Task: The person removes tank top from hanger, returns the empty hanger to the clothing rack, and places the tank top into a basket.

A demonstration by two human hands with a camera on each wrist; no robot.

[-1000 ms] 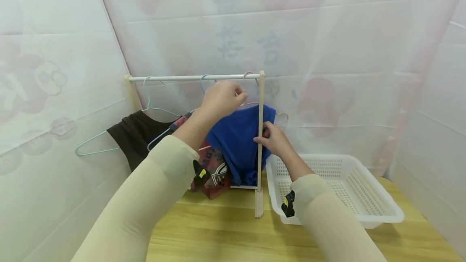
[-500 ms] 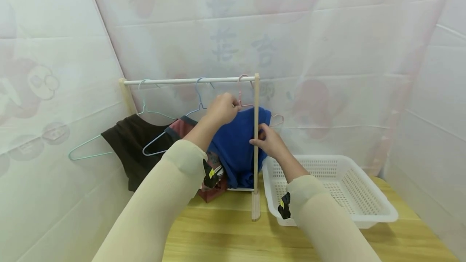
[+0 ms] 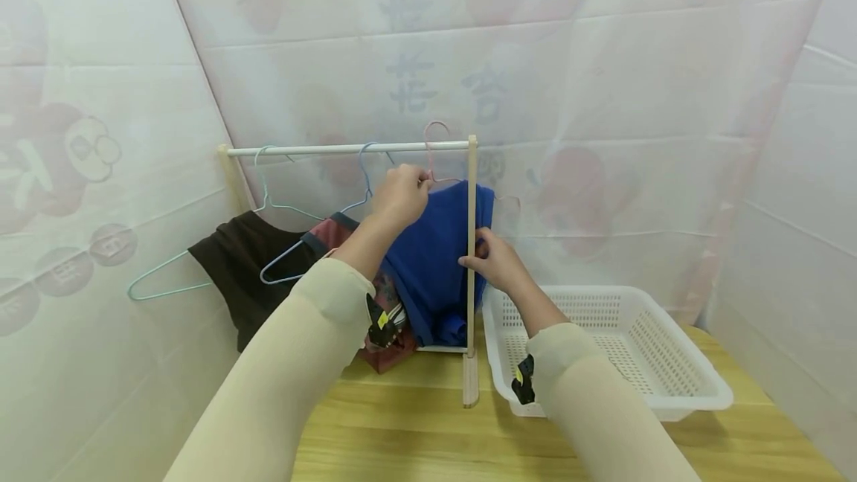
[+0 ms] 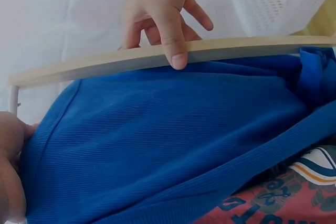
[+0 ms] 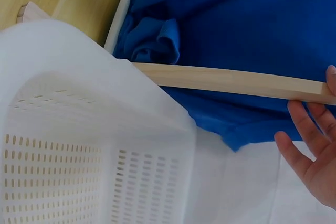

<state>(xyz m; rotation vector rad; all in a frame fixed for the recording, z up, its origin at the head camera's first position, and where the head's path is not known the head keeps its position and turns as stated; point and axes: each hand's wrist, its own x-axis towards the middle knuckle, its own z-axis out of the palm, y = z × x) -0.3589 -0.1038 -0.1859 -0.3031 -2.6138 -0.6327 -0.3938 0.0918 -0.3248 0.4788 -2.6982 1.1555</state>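
My left hand (image 3: 402, 195) pinches the neck of a pink wire hanger (image 3: 438, 123) on the clothes rack. A blue ribbed garment (image 3: 428, 244) hangs from this hanger, and the hook stands higher than the white rail (image 3: 321, 149). In the left wrist view the blue garment (image 4: 157, 129) fills most of the frame. With thumb and fingers on either side, my right hand (image 3: 498, 259) grips the rack's right wooden post (image 3: 471, 318). The right wrist view shows that hand (image 5: 317, 156) at the post (image 5: 226, 80), with the blue cloth behind it.
Left along the rail hang a dark brown garment (image 3: 251, 259) on a green hanger (image 3: 157, 266) and a red printed garment (image 3: 388, 359) on a blue hanger (image 3: 281, 262). A white perforated basket (image 3: 692, 400) stands right of the rack on the wooden table (image 3: 388, 430).
The pink hanger's hook has risen from the rail to above it, and the blue garment has shifted up and slightly left. My left hand took the hanger's neck; the right hand stays on the post.
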